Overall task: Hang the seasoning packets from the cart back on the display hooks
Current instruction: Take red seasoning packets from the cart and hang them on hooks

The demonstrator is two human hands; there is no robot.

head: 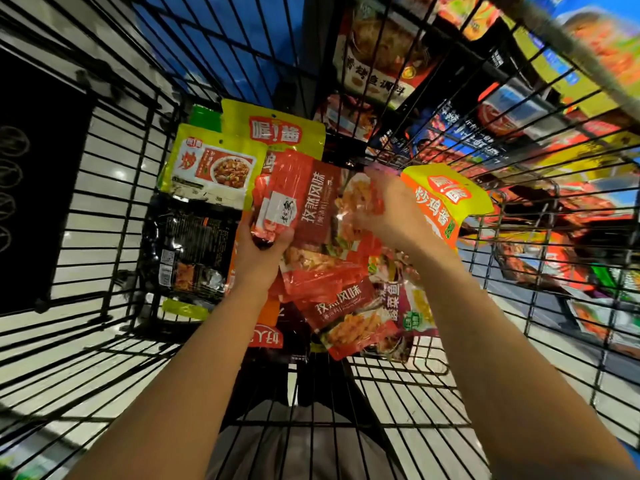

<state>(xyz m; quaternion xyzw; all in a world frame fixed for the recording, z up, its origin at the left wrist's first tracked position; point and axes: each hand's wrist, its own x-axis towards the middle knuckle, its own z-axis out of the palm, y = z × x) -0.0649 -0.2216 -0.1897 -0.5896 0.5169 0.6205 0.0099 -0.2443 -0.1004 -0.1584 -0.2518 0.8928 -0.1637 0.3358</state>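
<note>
Early stage: cart point(114, 216) holds many seasoning packets point(211, 168), frame centre. Left hand point(263, 247) grips a red packet stack point(298, 202); right hand point(391, 209) blurred, seemingly pinching it. None hung.

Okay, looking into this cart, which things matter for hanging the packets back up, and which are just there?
For the job:
red packets, gripped by left hand and right hand
yellow packets
black packet
purple packet
cart

Just there:
shelf packets beyond the cart wires
floor tiles
</note>
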